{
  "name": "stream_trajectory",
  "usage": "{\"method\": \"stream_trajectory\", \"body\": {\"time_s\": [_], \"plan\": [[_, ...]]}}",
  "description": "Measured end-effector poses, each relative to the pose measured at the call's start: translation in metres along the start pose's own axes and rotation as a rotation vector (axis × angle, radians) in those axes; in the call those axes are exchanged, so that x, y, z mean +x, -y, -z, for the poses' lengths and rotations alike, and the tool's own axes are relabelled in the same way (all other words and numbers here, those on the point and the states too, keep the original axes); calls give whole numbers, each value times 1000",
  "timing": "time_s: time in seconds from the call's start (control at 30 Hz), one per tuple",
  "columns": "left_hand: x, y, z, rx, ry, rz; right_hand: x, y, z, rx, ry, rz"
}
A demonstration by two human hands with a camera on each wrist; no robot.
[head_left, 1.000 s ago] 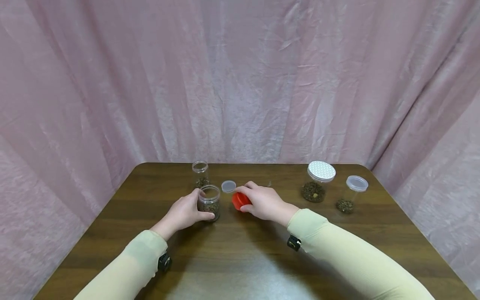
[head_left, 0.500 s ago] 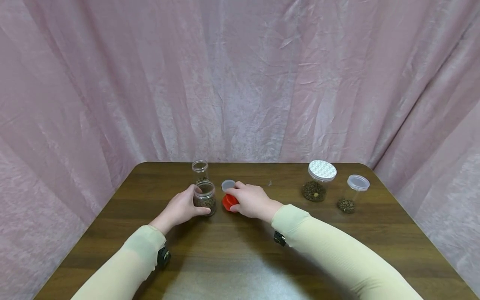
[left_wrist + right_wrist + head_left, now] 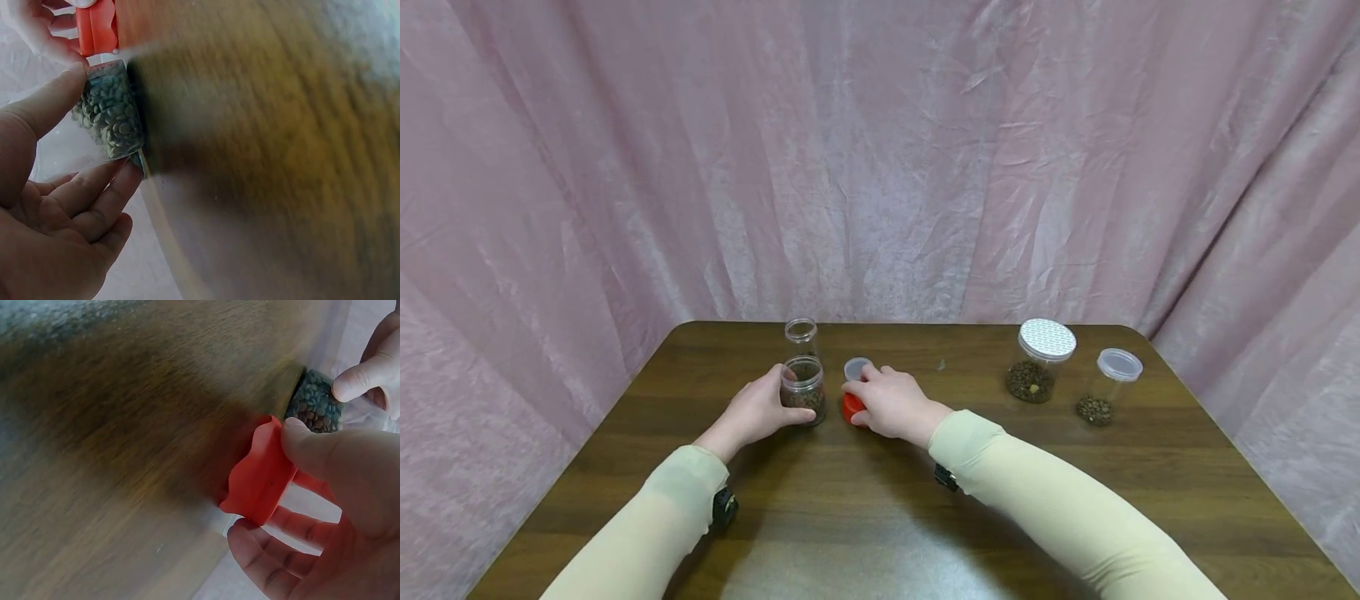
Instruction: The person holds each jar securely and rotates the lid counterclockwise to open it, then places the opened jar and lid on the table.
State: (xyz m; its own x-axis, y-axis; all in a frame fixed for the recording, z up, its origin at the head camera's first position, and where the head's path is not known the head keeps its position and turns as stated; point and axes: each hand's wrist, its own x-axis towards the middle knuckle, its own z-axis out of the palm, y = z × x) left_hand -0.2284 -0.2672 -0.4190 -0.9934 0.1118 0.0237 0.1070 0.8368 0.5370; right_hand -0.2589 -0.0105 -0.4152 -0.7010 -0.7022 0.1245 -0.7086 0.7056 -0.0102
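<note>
My left hand (image 3: 760, 408) grips an open clear jar (image 3: 803, 392) partly filled with brown pellets, upright on the table; thumb and fingers lie round its sides. To the right of it, my right hand (image 3: 891, 406) holds a red wavy-edged lid (image 3: 265, 472) between thumb and fingers, low over the wood. In the left wrist view the red lid shows close beside the jar's pellets (image 3: 112, 115). A flat translucent lid (image 3: 857, 367) lies just behind the right hand's fingers. Right behind the gripped jar stands a narrower open jar (image 3: 801, 333), its lower part hidden.
At the right of the wooden table (image 3: 850, 533) stand a wide jar with a white patterned lid (image 3: 1047, 340) and a slimmer jar with a translucent lid (image 3: 1118, 365), both holding pellets. A small clear scrap (image 3: 941, 365) lies near the back edge. A pink curtain (image 3: 880, 167) hangs behind.
The left hand has shifted the jar left and slightly back, nearer the narrow open jar. My right hand has moved left with the red lid, now partly covering the flat translucent lid.
</note>
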Motion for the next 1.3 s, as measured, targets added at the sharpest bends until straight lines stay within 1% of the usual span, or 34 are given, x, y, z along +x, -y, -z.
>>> {"method": "stream_trajectory", "body": {"time_s": [0.1, 0.3, 0.5, 0.6, 0.8, 0.93, 1.0, 1.07, 1.2, 1.3], "plan": [[1, 0, 2, 2, 1, 7, 1, 0, -1, -3, -10, 5], [2, 3, 2, -2, 9, 22, 4, 1, -3, -30, 23, 4], [1, 3, 4, -1, 3, 10, 5, 3, -2, -41, 29, 3], [1, 3, 4, -14, 11, 17, 4, 4, -3, -39, 32, 3], [-1, 5, 7, -39, 42, 26, 1, 2, -1, -16, 41, 3], [-6, 6, 13, -57, 38, 33, -4, -1, 1, 43, 46, -8], [-9, 4, 17, -67, 15, 29, -8, -3, 1, 73, 30, -18], [-12, 1, 21, -62, -25, 11, -13, -5, 3, 89, 8, -26], [-18, -7, 29, 3, -130, -47, -25, -10, 9, 80, -43, -20], [-22, -17, 30, 69, -197, -116, -37, -12, 15, 67, -68, -3]]}}
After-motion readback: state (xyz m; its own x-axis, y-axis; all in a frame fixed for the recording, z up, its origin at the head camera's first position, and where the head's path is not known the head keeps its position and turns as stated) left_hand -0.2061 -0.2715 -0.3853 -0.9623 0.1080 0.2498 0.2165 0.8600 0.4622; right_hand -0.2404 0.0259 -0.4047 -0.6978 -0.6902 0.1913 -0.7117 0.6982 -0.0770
